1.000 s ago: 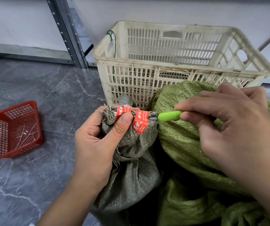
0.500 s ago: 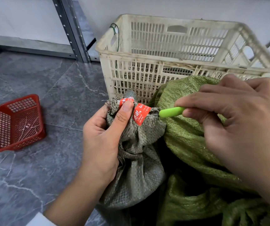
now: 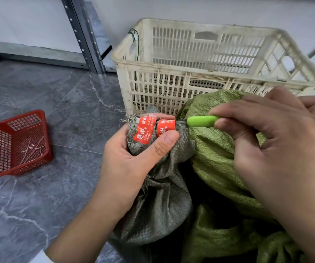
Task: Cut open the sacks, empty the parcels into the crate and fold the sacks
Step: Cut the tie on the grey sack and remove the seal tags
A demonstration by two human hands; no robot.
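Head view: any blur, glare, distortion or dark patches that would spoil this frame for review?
Head view: wide-angle bending shows on the crate rim and shelf post; lighting is soft and even, with no glare on the floor; the red tape print is only partly legible; the right hand, close to the lens, looks slightly soft; a deep shadow sits between the grey sack and green sack.

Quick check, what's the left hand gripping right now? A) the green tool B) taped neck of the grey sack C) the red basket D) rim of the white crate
B: the left hand is closed around the bunched neck of the grey sack, thumb just below the orange tape; the green tool is in the right hand, its tip at the neck.
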